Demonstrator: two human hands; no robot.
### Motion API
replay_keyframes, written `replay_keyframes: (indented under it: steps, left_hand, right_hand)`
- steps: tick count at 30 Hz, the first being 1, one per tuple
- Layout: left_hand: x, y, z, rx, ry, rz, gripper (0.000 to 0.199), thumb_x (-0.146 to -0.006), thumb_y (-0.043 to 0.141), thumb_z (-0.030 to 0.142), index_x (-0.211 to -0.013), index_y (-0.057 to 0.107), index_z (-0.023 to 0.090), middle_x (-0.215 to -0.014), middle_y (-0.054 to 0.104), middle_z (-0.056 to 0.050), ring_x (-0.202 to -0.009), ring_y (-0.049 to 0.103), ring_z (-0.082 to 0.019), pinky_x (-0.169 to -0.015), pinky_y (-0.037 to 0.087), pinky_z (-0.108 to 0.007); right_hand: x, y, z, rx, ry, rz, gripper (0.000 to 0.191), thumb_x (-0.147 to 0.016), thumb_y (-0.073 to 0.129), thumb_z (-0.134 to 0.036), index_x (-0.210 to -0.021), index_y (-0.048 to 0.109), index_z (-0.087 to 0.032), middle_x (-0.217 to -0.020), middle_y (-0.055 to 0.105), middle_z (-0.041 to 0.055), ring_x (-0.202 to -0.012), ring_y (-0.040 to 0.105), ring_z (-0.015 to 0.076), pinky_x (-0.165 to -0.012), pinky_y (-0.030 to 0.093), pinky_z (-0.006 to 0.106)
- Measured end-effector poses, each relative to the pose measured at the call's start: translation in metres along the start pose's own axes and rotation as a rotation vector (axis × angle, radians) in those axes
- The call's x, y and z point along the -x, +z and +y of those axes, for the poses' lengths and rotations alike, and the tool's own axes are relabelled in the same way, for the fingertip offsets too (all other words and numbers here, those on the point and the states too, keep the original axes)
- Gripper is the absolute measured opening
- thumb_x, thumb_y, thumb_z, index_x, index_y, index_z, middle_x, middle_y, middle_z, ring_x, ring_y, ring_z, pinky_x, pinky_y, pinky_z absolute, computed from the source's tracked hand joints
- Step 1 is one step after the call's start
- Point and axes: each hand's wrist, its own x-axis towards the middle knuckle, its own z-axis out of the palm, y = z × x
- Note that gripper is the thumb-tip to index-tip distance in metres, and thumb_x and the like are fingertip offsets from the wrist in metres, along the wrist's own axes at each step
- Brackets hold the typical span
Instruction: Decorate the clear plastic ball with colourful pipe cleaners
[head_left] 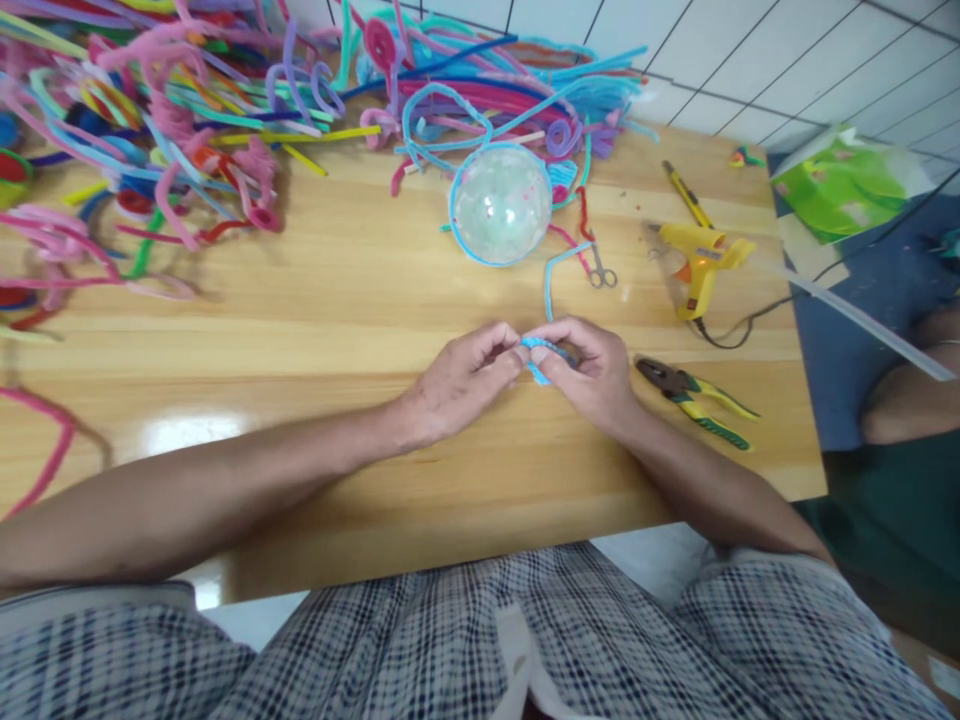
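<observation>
Both hands meet over the table near its front. My left hand [469,385] has its thumb and index finger pinched at the left end of a small bent blue pipe cleaner piece [541,372]. My right hand [589,370] grips the same piece from the right, thumb on top, and its fingers hide part of it. Just beyond the fingers lies a bent light-blue pipe cleaner [549,285]. Farther off is a clear round bowl-like dome [501,205] with blue edging, and small scissors [602,275] rest to its right.
Pliers [694,400] lie right of my right hand. Behind them are a yellow glue gun [701,260] with a cord and a yellow cutter knife [686,193]. Heaps of colourful pipe cleaners [187,110] cover the table's back left. A green packet [840,185] sits beyond the right edge.
</observation>
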Motion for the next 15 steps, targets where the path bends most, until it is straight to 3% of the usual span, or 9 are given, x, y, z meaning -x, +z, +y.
replay_keyframes:
  steps: [4,9,11,15]
  left_hand:
    - [0.002,-0.001,-0.001,-0.191,0.130,0.030,0.018,-0.101,0.054,0.030,-0.085,0.057,0.021,-0.074,0.054,0.004,-0.068,0.049,-0.012,-0.065,0.038,-0.026]
    - [0.004,0.000,-0.003,-0.278,0.273,-0.015,0.018,-0.099,0.051,0.020,-0.082,0.053,0.021,-0.071,0.049,0.006,-0.064,0.045,-0.010,-0.063,0.036,-0.025]
    - [0.004,0.000,-0.002,-0.279,0.263,-0.008,0.015,-0.100,0.052,0.022,-0.085,0.057,0.020,-0.072,0.053,0.006,-0.064,0.047,-0.010,-0.063,0.037,-0.024]
    - [0.003,-0.001,0.002,-0.214,0.179,0.002,0.018,-0.100,0.057,0.033,-0.090,0.062,0.020,-0.070,0.056,0.006,-0.062,0.046,-0.010,-0.060,0.036,-0.024]
  right_hand:
    - [-0.002,-0.001,-0.005,0.026,0.035,-0.017,0.010,-0.093,0.075,-0.027,-0.084,0.077,-0.023,-0.073,0.072,-0.0025,-0.065,0.058,0.0121,-0.065,0.045,0.029]
    - [-0.010,-0.006,-0.010,-0.256,0.375,-0.183,0.022,-0.087,0.079,-0.039,-0.076,0.071,-0.022,-0.060,0.060,-0.0056,-0.053,0.046,0.0098,-0.053,0.037,0.026]
    - [-0.013,-0.008,-0.012,-0.332,0.454,-0.216,0.027,-0.085,0.081,-0.043,-0.074,0.069,-0.021,-0.060,0.060,-0.0055,-0.052,0.045,0.0091,-0.050,0.035,0.026]
    - [-0.012,-0.008,-0.013,-0.303,0.443,-0.227,0.034,-0.089,0.083,-0.050,-0.077,0.068,-0.021,-0.061,0.058,-0.0057,-0.054,0.047,0.0090,-0.051,0.037,0.025]
